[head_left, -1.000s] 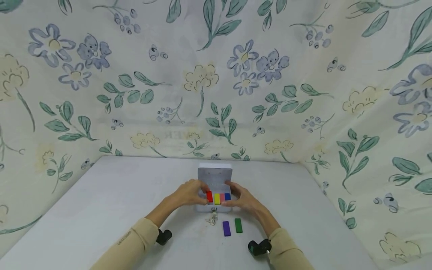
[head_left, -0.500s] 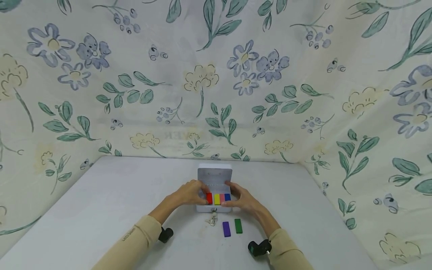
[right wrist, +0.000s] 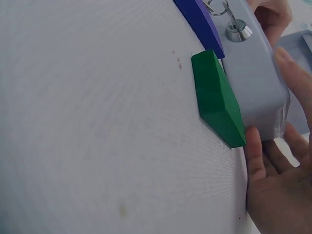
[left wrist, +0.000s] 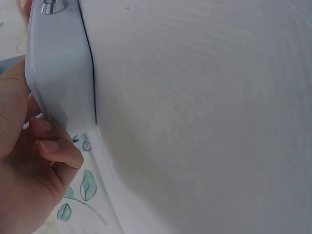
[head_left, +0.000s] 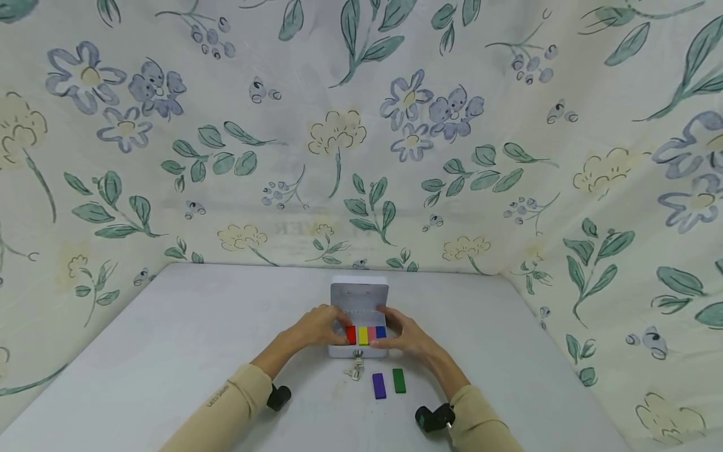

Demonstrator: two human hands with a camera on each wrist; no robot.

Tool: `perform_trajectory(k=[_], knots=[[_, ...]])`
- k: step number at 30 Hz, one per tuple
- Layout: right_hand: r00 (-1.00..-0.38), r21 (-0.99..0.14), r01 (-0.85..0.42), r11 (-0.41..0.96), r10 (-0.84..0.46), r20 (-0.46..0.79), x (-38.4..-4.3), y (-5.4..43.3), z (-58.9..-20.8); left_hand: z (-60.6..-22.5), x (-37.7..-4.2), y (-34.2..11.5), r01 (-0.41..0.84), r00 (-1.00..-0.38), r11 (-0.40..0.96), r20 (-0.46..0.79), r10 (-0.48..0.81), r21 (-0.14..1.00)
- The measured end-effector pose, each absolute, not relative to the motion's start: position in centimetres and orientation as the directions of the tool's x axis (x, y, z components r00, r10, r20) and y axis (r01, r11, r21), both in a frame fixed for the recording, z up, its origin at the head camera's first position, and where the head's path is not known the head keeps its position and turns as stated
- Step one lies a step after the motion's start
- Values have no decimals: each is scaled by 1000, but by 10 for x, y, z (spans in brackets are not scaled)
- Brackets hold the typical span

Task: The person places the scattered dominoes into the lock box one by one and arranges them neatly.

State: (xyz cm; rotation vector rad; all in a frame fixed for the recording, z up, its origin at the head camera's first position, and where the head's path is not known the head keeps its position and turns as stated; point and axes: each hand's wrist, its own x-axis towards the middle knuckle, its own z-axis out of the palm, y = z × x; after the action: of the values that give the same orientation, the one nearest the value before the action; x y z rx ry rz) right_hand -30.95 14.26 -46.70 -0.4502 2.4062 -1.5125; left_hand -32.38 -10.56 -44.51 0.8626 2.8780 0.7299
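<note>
A pale grey cash box (head_left: pixel 337 353) stands on the table, its lid (head_left: pixel 359 292) raised. Inside, yellow (head_left: pixel 363 336), pink (head_left: pixel 371 333) and blue (head_left: pixel 381 331) blocks sit side by side. My left hand (head_left: pixel 316 324) pinches a red block (head_left: pixel 351 335) at the left of this row, a narrow gap from the yellow one. Its lower fingers curl by the box's end in the left wrist view. My right hand (head_left: pixel 409 334) grips the box's right side, thumb at the front rim; in the right wrist view its fingers (right wrist: pixel 254 151) lie along the outer wall.
Keys (head_left: pixel 355 370) hang from the lock at the box's front. A purple block (head_left: pixel 379 386) and a green block (head_left: pixel 399 380) lie on the white table (head_left: pixel 226 314) in front of the box. A floral cloth (head_left: pixel 361 188) rises behind the table.
My left hand has lowered the red block slightly, from a tilt to upright, level with the row of blocks. My right hand keeps its grip on the box.
</note>
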Motion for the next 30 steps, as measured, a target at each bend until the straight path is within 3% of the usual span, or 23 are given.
perform_trajectory(k=[10, 30], knots=[[-913, -909, -134, 395, -407, -42, -309, 143, -467, -444, -322, -105, 525, -830, 711, 96, 549, 469], [-909, -914, -135, 383, -414, -39, -308, 142, -467, -448, -318, -101, 485, -859, 750, 88, 504, 449]])
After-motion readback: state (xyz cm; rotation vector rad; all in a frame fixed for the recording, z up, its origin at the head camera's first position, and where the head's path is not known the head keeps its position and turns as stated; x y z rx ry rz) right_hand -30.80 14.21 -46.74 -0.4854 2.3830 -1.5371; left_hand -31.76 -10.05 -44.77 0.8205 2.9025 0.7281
